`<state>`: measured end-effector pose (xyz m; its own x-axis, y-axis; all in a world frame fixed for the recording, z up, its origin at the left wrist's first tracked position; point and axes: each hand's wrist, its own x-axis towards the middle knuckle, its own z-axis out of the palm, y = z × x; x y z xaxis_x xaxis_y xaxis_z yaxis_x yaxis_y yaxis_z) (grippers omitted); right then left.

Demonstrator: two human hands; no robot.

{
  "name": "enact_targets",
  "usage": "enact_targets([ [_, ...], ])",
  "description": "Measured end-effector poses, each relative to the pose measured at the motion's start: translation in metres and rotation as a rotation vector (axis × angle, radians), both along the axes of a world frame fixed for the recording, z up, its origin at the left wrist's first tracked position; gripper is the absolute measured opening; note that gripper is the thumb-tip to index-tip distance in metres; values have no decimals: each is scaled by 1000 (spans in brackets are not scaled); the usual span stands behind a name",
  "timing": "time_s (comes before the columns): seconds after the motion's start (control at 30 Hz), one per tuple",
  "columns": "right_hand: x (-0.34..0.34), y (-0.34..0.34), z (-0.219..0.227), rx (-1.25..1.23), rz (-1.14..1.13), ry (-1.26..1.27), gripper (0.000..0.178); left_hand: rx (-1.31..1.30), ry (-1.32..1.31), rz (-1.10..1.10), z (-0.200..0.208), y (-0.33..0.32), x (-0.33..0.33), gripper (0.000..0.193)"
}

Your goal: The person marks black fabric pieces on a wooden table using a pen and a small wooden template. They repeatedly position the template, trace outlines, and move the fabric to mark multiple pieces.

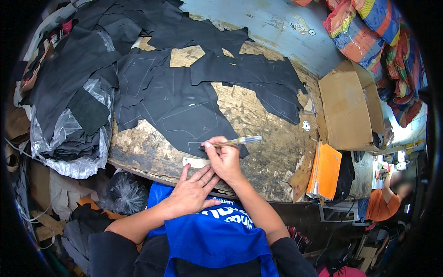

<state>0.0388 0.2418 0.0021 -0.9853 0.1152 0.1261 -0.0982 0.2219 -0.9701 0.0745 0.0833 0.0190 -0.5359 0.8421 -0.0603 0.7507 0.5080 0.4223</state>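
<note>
My right hand point(224, 159) is closed around a pen point(242, 140) with a clear, brownish barrel. Its tip rests at the lower edge of a black leather-like piece point(194, 121) marked with pale outlines. Beside it, my left hand point(193, 188) lies with its fingers stretched out at the table's near edge. Those fingertips touch a small whitish flat piece point(195, 162), partly hidden by my hands. More black pieces point(277, 99) with pale drawn lines spread across the worn wooden table point(272, 147).
Black material is heaped over clear plastic point(87, 159) at the left. On the right stand an open cardboard box point(346, 108) and an orange book-like item point(326, 171). Colourful woven sacks point(357, 41) hang at the upper right. A person in orange point(384, 205) is farther right.
</note>
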Motion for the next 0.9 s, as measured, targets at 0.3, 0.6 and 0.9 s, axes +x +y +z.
enact_targets([
  [0.3,-3,-5,0,205,-46,187,5,-58,-20,-3,-1,2,-1,70],
  [0.6,0,-6,-5,128,-88,142,5,-22,-19,3,-1,2,-1,70],
  [0.9,2,-5,-9,-34,-169,184,7,41,-7,15,-4,1,0,65],
])
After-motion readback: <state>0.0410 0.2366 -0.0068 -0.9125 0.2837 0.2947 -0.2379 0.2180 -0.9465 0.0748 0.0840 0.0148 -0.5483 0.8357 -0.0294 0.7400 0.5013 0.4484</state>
